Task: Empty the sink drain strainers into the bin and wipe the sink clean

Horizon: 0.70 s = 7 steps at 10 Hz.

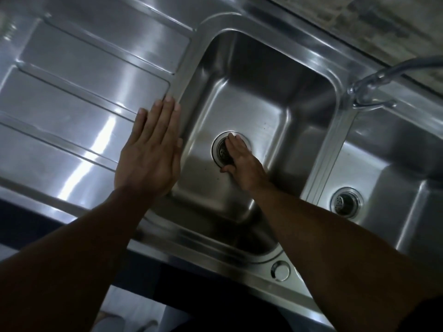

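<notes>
Two strainers sat in their drains, so the task seemed to be at its very beginning. Neither one was lifted out, nothing was emptied, and no bin or cloth was in view. The wiping was also left to do; a few dark specks showed on the metal just around the right hand.

That hand reached down into the basin. Its fingers were nearly straight and close together, laid over the first strainer, with the thumb spread to the near side at the drain ring. It touched the strainer but showed no clear grip on it.

The second strainer lay well apart, to the right of this hand, in the other basin.

The left hand lay flat and wide, palm down, on the drainboard, holding nothing.
</notes>
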Available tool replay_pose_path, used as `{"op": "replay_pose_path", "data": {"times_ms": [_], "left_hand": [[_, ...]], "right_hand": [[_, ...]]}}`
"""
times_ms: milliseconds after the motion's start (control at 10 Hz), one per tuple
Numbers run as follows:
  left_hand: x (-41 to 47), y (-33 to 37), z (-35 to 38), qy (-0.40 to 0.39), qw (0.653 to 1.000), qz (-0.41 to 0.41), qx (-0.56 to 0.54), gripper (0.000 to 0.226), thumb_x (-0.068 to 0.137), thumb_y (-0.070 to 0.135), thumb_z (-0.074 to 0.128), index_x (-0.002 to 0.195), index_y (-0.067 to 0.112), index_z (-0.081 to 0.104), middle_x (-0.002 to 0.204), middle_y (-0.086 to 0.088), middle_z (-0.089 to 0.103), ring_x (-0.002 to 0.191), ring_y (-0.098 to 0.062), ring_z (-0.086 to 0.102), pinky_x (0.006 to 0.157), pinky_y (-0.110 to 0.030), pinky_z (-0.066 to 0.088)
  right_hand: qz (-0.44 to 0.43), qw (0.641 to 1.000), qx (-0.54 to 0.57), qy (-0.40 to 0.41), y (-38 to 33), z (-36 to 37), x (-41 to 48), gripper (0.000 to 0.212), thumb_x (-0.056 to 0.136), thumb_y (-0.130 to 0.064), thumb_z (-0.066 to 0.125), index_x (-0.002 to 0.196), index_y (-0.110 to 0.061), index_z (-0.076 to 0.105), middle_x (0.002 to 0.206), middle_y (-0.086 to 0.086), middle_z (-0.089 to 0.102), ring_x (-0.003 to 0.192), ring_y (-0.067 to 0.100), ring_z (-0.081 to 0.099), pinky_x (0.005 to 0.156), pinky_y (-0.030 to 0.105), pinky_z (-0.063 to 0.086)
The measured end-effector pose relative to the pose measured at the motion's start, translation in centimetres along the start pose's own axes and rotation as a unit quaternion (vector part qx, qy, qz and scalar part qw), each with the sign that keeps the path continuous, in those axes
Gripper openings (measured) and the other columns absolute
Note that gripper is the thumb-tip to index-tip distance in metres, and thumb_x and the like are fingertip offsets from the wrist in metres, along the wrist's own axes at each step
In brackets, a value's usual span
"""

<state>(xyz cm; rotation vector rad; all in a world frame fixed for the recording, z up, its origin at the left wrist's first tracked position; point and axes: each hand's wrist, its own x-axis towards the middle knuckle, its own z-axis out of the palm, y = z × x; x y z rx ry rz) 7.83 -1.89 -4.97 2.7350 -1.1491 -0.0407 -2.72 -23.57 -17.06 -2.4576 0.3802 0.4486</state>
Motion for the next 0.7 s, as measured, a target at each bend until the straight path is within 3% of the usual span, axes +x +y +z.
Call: {"op": "replay_pose_path", "data": {"times_ms": [200,300,400,500,600,700], "left_hand": [[0.0,-0.3,0.5,0.013,1.000,0.004,0.002,0.058,0.108,0.029,0.029,0.159,0.003,0.018,0.167,-0.016,0.016,0.157,-0.027,0.010,0.127,-0.049,0.014],[-0.1,-0.1,0.4,0.020,1.000,0.003,-0.013,0.058,0.108,0.030,0.029,0.158,0.004,0.019,0.167,-0.015,0.017,0.157,-0.026,0.011,0.128,-0.048,0.014],[-0.1,-0.2,0.1,0.020,0.999,0.000,-0.029,0.059,0.106,0.032,0.032,0.158,0.004,0.021,0.166,-0.015,0.021,0.156,-0.026,0.014,0.128,-0.047,0.015],[-0.1,0.4,-0.7,0.003,0.998,-0.021,-0.063,0.067,0.102,0.040,0.038,0.158,0.007,0.023,0.166,-0.014,0.023,0.156,-0.026,0.016,0.128,-0.044,0.013],[0.9,1.0,-1.9,-0.063,0.990,-0.065,-0.109,0.077,0.097,0.053,0.033,0.159,0.010,0.019,0.168,-0.010,0.016,0.157,-0.025,0.010,0.127,-0.039,0.004],[1.2,1.8,-3.7,-0.134,0.971,-0.120,-0.157,0.081,0.094,0.065,0.033,0.158,0.016,0.023,0.167,-0.009,0.020,0.155,-0.027,0.016,0.125,-0.043,0.015]], "right_hand": [[0.008,0.999,-0.042,-0.027,-0.4,-0.3,-0.4,0.085,0.091,-0.027,0.070,0.159,-0.011,0.020,0.168,0.006,0.012,0.156,0.020,0.005,0.125,0.027,0.010],[-0.016,0.997,-0.073,-0.012,-1.3,-1.3,-1.7,0.070,0.099,-0.029,0.058,0.158,-0.010,0.024,0.167,0.008,0.016,0.156,0.023,0.009,0.126,0.028,0.007],[-0.050,0.996,-0.076,-0.017,-3.0,-3.0,-4.1,0.053,0.104,-0.027,0.046,0.154,-0.011,0.036,0.164,0.008,0.028,0.153,0.024,0.021,0.125,0.030,0.013],[-0.066,0.996,-0.063,-0.012,-5.0,-5.7,-7.5,0.045,0.104,-0.024,0.045,0.146,-0.008,0.049,0.154,0.012,0.045,0.144,0.030,0.039,0.121,0.039,0.030],[-0.058,0.994,-0.093,0.023,-6.4,-8.7,-10.2,0.033,0.099,-0.026,0.048,0.120,-0.010,0.067,0.124,0.011,0.068,0.115,0.031,0.062,0.101,0.038,0.048],[-0.062,0.989,-0.123,0.051,-6.9,-11.5,-12.9,0.030,0.092,-0.021,0.051,0.114,-0.011,0.069,0.114,0.011,0.072,0.105,0.031,0.065,0.095,0.039,0.050]]}}
